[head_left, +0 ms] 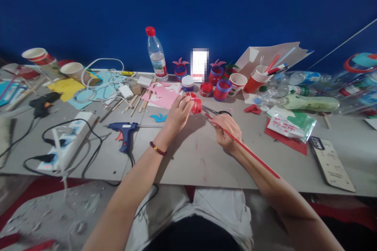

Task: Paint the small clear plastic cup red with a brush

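Observation:
Tilted on its side, a small red-painted cup is held in the fingers of my left hand above the table. My right hand pinches a long red paintbrush, its tip close to the cup's right end; whether they touch is unclear. Black-handled scissors lie just behind my right hand. An open red paint jar stands behind the cup, beside a white-lidded jar and a red and blue cup. A blue paper cutout lies left of my left hand.
On the left are a blue glue gun, power strip and cables. A bottle stands behind. Rightward are paper cups with pens, plastic bottles and a phone.

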Tool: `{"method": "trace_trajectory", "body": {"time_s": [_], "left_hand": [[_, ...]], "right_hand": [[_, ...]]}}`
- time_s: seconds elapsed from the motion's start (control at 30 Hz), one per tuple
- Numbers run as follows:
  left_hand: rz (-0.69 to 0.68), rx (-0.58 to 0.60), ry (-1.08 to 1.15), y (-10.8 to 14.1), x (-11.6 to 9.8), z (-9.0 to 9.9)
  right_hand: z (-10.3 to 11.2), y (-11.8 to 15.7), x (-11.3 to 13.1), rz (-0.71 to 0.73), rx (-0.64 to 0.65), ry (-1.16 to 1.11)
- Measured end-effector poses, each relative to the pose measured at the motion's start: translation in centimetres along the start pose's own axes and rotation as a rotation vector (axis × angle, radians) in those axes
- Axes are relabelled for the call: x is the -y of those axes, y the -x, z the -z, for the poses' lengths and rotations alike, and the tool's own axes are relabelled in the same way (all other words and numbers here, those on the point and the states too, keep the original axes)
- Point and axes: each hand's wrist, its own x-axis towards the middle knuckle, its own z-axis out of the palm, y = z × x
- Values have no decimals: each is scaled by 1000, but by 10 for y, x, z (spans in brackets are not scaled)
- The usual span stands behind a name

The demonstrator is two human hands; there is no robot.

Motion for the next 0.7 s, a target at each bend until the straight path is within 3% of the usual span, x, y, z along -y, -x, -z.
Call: {"method": "trace_trajectory", "body": {"time_s": [0.7], "left_hand": [[-100,-18,-12,0,-2,-1]], "right_hand": [[6,-10,-2,69,-66,125]]}}
